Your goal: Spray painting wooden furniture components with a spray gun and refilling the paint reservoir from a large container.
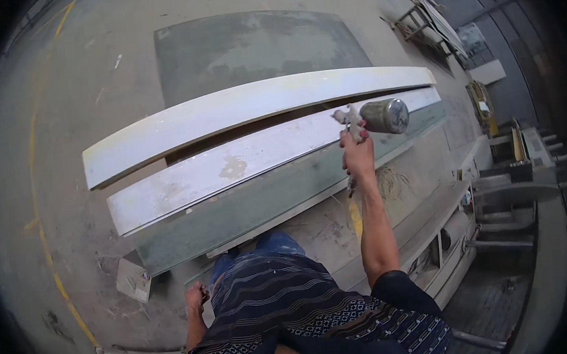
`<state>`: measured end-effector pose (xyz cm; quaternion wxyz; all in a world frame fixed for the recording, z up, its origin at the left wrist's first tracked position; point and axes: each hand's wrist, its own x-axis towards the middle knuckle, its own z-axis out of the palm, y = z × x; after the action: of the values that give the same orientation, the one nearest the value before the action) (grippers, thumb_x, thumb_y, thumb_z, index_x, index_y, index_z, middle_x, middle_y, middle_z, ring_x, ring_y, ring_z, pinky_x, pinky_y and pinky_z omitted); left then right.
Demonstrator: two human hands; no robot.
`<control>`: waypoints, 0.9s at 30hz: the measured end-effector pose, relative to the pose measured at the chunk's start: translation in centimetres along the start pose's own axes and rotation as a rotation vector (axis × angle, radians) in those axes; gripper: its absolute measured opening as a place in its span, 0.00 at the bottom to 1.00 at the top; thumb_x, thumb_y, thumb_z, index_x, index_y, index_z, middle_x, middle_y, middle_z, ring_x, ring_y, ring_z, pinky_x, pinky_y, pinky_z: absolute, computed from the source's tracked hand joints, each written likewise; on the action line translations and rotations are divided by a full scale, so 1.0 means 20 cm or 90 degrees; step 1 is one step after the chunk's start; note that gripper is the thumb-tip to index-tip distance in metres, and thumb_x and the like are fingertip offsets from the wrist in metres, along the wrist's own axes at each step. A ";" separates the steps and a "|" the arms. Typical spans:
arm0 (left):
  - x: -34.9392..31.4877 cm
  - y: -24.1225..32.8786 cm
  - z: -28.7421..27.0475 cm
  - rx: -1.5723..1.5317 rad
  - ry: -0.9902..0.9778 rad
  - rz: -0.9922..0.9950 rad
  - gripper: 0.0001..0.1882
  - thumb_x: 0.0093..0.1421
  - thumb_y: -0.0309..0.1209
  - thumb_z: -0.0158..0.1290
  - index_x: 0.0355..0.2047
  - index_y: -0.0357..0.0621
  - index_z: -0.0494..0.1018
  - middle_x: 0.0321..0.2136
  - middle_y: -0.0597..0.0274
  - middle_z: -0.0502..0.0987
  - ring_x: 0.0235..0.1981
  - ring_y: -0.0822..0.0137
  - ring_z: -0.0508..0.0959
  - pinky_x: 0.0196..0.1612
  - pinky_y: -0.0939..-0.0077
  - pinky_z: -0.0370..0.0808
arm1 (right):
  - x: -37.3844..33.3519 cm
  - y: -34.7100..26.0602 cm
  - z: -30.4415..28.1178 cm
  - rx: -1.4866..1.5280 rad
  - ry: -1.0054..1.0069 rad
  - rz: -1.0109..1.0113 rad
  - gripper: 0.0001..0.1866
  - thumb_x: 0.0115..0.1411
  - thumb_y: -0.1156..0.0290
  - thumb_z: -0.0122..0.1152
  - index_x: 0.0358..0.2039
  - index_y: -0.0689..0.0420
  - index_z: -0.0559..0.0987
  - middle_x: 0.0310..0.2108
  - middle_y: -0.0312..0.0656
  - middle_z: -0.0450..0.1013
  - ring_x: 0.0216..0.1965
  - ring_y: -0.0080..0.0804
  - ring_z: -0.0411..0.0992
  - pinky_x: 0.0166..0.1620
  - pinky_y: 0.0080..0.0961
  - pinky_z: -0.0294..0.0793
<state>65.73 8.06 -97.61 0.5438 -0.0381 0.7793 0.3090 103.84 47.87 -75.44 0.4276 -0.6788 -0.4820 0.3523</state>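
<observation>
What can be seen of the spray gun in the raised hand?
The paint-crusted metal spray gun is gripped by its handle in the right hand, arm outstretched. Its shiny steel cup lies tilted to the right on top. It is held above the long white curved panels; its nozzle is not clearly visible.

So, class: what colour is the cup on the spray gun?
Metallic silver-grey, dulled by paint residue; the spray gun's cup, held up by the right hand, shows in the head view.

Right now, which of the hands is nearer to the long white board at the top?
The right. The right hand is raised, gripping a spray gun just below the long white board. The left hand hangs low by the hip, well away from it.
</observation>
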 end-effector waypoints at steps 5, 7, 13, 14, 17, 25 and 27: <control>-0.13 -0.03 -0.03 -0.060 -0.031 0.039 0.13 0.59 0.37 0.45 0.20 0.46 0.69 0.15 0.66 0.69 0.17 0.71 0.71 0.20 0.76 0.69 | -0.32 -0.26 0.18 0.068 -0.234 -0.012 0.16 0.58 0.59 0.52 0.21 0.57 0.69 0.05 0.33 0.59 0.04 0.22 0.58 0.09 0.21 0.54; -0.07 -0.06 -0.06 -0.061 0.046 0.019 0.13 0.59 0.37 0.45 0.19 0.46 0.69 0.14 0.66 0.69 0.17 0.72 0.71 0.20 0.76 0.69 | -0.45 -0.30 0.38 0.069 -0.311 -0.011 0.16 0.58 0.59 0.52 0.21 0.57 0.69 0.05 0.32 0.59 0.05 0.21 0.59 0.09 0.20 0.55; 0.18 -0.19 -0.22 -0.087 0.050 0.031 0.14 0.59 0.37 0.46 0.19 0.46 0.69 0.14 0.66 0.69 0.16 0.73 0.71 0.18 0.78 0.68 | -0.77 -0.33 1.06 0.136 -0.475 -0.129 0.16 0.58 0.59 0.54 0.21 0.57 0.69 0.06 0.32 0.59 0.06 0.20 0.59 0.09 0.19 0.55; 0.18 -0.21 -0.22 -0.105 0.012 0.010 0.14 0.59 0.37 0.46 0.19 0.45 0.69 0.14 0.66 0.69 0.16 0.73 0.71 0.18 0.79 0.68 | -0.80 -0.35 1.09 0.146 -0.516 -0.100 0.16 0.59 0.60 0.53 0.21 0.57 0.69 0.06 0.32 0.59 0.05 0.20 0.59 0.09 0.20 0.55; 0.11 -0.24 -0.17 -0.115 -0.001 0.035 0.13 0.59 0.36 0.46 0.19 0.44 0.69 0.14 0.66 0.69 0.15 0.73 0.71 0.17 0.79 0.68 | -0.81 -0.44 1.03 0.164 -0.615 -0.040 0.16 0.60 0.60 0.52 0.21 0.58 0.68 0.05 0.33 0.58 0.05 0.20 0.58 0.09 0.21 0.55; 0.06 -0.16 -0.01 -0.049 0.027 0.024 0.14 0.59 0.37 0.47 0.20 0.44 0.70 0.15 0.66 0.70 0.16 0.72 0.72 0.18 0.78 0.69 | -0.49 -0.26 0.50 0.096 -0.386 -0.013 0.16 0.60 0.60 0.51 0.20 0.56 0.68 0.05 0.33 0.59 0.05 0.21 0.59 0.10 0.20 0.56; 0.12 -0.12 0.02 -0.024 0.018 0.038 0.14 0.59 0.37 0.47 0.20 0.44 0.70 0.15 0.66 0.70 0.17 0.72 0.72 0.19 0.78 0.69 | -0.37 -0.15 0.39 0.096 -0.328 -0.024 0.16 0.59 0.60 0.51 0.20 0.56 0.68 0.05 0.33 0.58 0.05 0.21 0.59 0.09 0.20 0.56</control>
<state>65.99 7.02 -100.78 0.5221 -0.0296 0.7820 0.3392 93.66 43.27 -75.27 0.3469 -0.5240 -0.5595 0.5405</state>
